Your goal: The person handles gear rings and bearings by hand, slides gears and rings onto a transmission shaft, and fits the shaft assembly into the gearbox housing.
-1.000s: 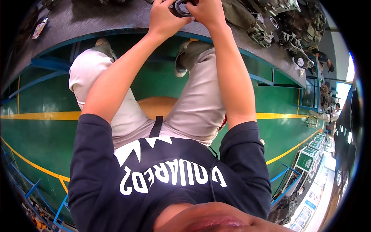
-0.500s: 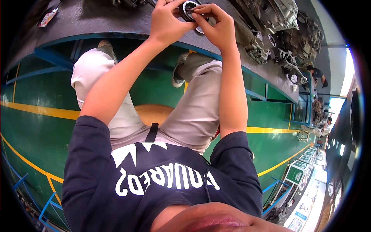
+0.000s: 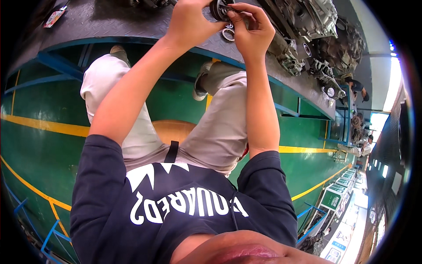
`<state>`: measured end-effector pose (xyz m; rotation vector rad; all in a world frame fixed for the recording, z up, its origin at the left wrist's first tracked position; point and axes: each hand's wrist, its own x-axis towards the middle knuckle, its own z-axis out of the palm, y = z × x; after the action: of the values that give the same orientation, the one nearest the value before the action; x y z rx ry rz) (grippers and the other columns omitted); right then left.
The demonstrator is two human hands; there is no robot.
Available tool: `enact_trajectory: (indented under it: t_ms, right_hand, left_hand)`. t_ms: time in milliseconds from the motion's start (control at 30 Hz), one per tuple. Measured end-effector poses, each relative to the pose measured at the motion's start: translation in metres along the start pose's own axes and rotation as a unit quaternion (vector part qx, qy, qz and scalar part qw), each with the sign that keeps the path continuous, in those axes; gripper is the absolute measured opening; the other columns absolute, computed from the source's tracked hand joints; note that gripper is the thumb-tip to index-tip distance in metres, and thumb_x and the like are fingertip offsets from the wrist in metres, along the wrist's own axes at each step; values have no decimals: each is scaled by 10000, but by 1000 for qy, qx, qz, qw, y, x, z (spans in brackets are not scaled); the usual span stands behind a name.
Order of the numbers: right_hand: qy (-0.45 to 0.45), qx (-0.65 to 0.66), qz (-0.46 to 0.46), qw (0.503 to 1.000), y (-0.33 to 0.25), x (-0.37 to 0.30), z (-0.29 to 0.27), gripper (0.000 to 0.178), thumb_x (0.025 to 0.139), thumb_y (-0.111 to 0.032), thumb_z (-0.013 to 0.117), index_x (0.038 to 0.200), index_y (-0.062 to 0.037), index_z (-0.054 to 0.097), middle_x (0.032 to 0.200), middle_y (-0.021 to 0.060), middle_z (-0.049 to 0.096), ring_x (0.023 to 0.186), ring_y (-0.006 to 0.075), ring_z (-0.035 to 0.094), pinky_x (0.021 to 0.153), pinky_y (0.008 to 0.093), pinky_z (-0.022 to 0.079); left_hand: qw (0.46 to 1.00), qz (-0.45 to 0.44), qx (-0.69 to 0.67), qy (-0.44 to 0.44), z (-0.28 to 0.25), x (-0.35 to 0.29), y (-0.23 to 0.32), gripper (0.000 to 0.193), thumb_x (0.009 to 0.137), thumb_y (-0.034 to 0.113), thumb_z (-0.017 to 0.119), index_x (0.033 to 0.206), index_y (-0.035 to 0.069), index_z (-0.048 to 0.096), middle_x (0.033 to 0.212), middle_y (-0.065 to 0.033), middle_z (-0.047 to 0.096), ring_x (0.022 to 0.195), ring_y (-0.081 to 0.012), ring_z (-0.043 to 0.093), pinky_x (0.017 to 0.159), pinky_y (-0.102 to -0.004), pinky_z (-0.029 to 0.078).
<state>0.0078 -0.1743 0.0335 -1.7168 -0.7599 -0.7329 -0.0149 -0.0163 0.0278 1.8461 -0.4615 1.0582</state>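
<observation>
Two bare hands work close together over the far part of the scene, and we log one dark round part [image 3: 215,10] between them, raised above the bench [image 3: 132,21]. Left hand [image 3: 191,24]: we read it as gripping the dark round part from the left, thumb stretched along the near side; some fingers run out of view at the far edge. Right hand [image 3: 255,33]: thumb and forefinger brought together at the right side of the same part, other fingers curled; we cannot tell whether they pinch the part itself or a small piece there.

Just near of the part, between the hands, we see a small toothed ring [image 3: 228,34] lying on the bench. Right along the bench we count a big silvery casting [image 3: 314,17], a darker casting [image 3: 345,44] beyond it to the right, and a smaller metal assembly [image 3: 293,61] nearer. Far left, we note a small red-and-white item [image 3: 54,17] on the bench.

Below, we have a green floor [image 3: 303,127] with yellow lines, and a round wooden stool [image 3: 172,130] between the legs. Far right, we spot another person [image 3: 358,86] in dark clothing.
</observation>
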Motion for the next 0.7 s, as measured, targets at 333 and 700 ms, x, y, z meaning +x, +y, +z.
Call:
enact_trajectory:
  t_ms: [333, 700]
  right_hand:
    - [77, 78, 172, 979, 9, 9, 2, 127, 944, 55, 677, 1060, 13, 708, 926, 25, 689, 799, 72, 643, 713, 221, 517]
    - [-73, -99, -112, 986, 6, 5, 5, 133, 832, 27, 793, 956, -5, 757, 960, 90, 733, 831, 163, 690, 794, 269, 553]
  left_hand:
    - [998, 27, -31, -46, -10, 6, -10, 537, 651, 96, 880, 1146, -2, 697, 1084, -181, 706, 1030, -285, 708, 899, -361, 564]
    - [927, -262, -263, -57, 3, -1, -12, 548, 698, -2, 858, 1204, -47, 652, 1077, -109, 749, 958, -138, 717, 856, -289, 587]
